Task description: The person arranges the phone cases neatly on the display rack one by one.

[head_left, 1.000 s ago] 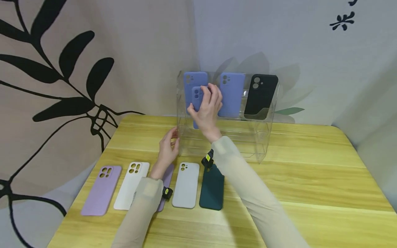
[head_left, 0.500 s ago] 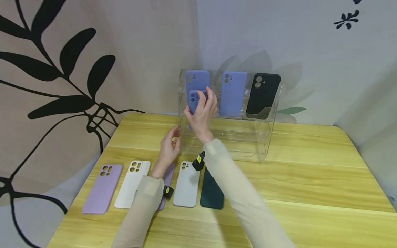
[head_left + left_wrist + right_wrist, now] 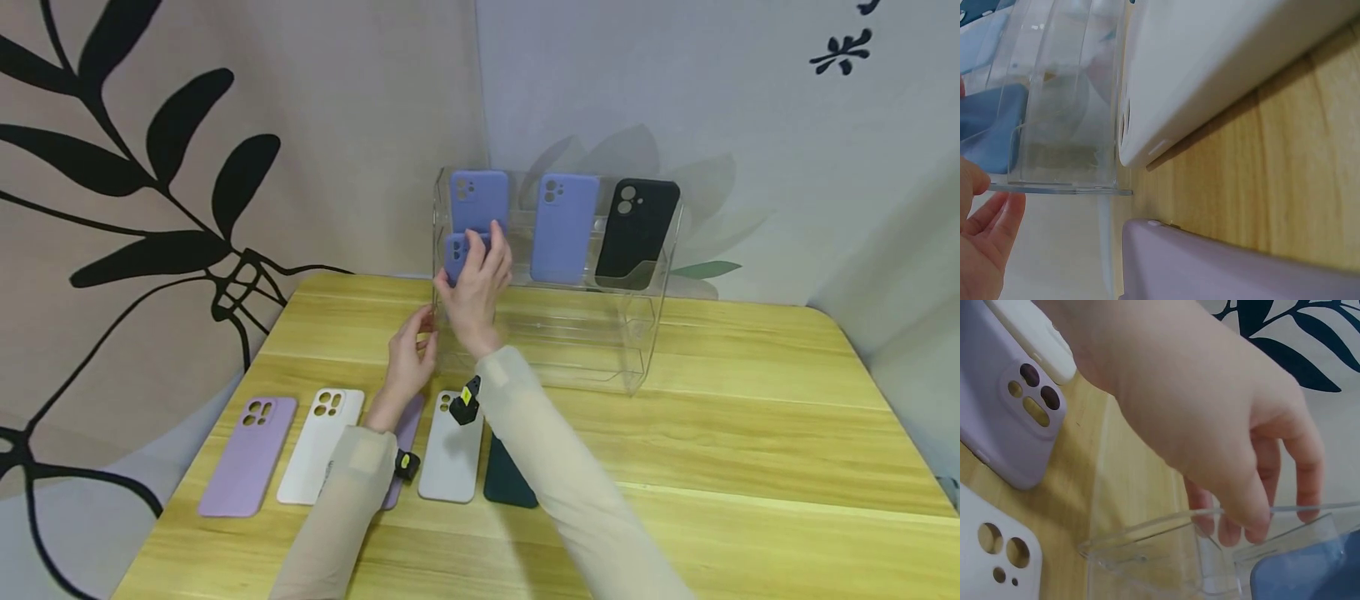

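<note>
My right hand pinches a small blue phone case by its sides, at the left end of the clear display rack. In the left wrist view, this blue case shows through clear plastic, its lower end inside the middle tier. My left hand grips the rack's left side panel between thumb and fingers; the left wrist view shows the panel edge between the thumb and fingertips. The right wrist view looks across at the left hand on that panel; the right hand is out of that view.
On the top tier lean two periwinkle cases and a black case. Along the wooden table lie a lilac case, a white case, another lilac case, a second white case and a dark green case.
My right hand has moved down and to the left with the small blue case, which sits lower against the rack. The left hand has stayed on the side panel.
</note>
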Demonstrator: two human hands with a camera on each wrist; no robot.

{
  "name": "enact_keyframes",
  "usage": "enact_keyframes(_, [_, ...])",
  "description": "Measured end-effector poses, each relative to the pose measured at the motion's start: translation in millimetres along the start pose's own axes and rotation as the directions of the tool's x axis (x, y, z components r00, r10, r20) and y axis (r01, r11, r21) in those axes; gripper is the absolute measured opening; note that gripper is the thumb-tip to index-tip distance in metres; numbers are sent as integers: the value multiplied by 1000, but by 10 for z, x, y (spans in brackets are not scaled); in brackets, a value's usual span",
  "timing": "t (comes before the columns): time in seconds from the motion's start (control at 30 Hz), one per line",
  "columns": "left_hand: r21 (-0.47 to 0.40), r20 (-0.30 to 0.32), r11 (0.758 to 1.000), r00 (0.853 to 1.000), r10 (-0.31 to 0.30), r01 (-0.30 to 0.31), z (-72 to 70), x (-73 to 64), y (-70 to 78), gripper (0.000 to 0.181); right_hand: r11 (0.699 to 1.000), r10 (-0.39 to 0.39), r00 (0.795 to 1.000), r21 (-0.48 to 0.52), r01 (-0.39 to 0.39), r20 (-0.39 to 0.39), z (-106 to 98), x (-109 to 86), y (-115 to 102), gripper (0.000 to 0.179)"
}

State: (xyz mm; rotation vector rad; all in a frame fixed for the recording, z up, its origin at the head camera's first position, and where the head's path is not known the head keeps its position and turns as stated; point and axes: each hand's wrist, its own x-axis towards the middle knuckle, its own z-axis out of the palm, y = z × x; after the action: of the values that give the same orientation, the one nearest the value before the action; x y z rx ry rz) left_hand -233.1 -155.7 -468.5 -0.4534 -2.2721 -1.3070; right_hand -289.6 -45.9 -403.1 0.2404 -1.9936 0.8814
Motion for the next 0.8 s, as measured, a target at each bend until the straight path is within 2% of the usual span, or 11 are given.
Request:
enact_keyframes(0.4, [4, -6, 1000, 1000, 9, -9, 12, -11, -11, 42, 999, -1, 1000, -39, 2, 8, 20, -44, -23, 64])
enact_keyframes(0.63, [7, -9, 1000, 1000, 6, -6, 9, -10, -14, 44, 998, -54, 998, -43, 56, 42, -40, -58, 47, 58])
enact_keyframes(0.8, [15, -7, 1000, 1000, 21, -21, 0, -4, -9, 42, 996, -88, 994, -2, 89, 69, -147, -30, 92, 58])
